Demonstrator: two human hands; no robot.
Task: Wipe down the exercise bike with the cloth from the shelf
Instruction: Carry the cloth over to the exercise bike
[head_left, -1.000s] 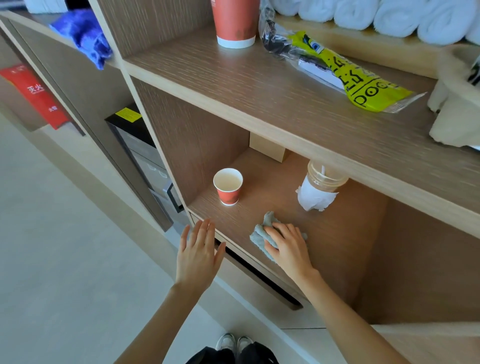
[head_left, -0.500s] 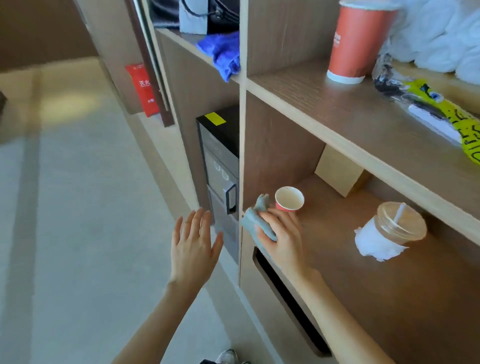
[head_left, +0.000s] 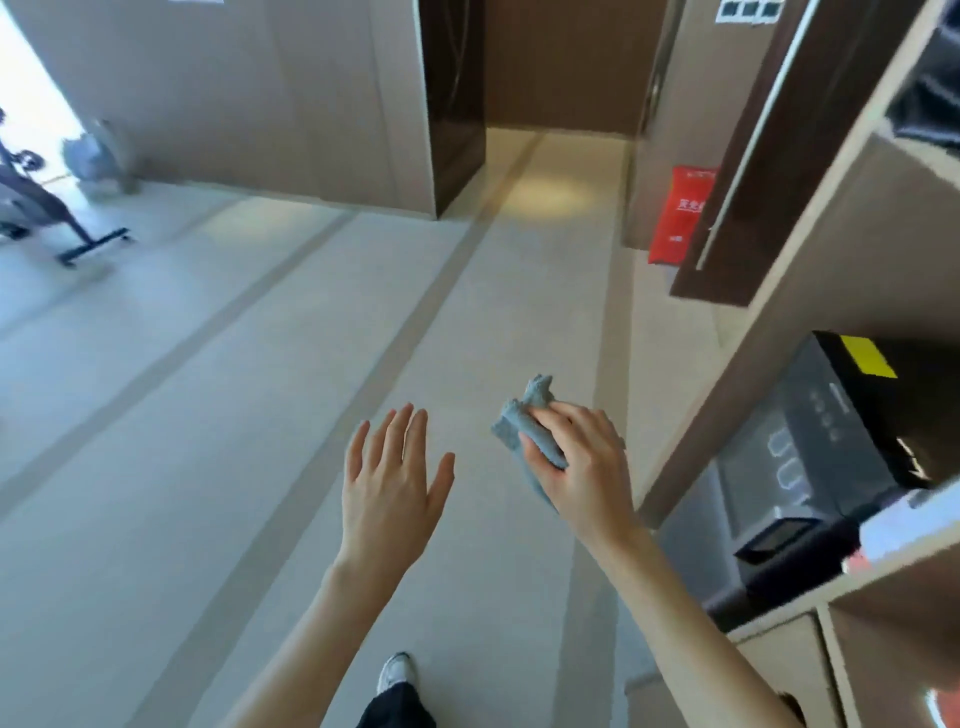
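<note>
My right hand (head_left: 582, 462) grips a crumpled grey-blue cloth (head_left: 522, 421) and holds it in the air over the floor, just left of the wooden shelf unit (head_left: 810, 291). Beside it my left hand (head_left: 395, 478) is held flat with fingers spread and nothing in it. The exercise bike (head_left: 47, 208) stands far off at the left edge by a bright window; only its dark frame and foot bar show.
A black water dispenser (head_left: 831, 457) sits in the shelf unit at right. A red sign (head_left: 680, 213) leans against the wall farther back. A dark doorway (head_left: 545, 67) lies ahead. A grey fan (head_left: 98, 161) stands near the bike. Pale floor (head_left: 208, 415) stretches between.
My right hand has lifted the cloth off the lower shelf and carried it left, away from the unit. The view has swung left from the shelves toward the open floor and the bike.
</note>
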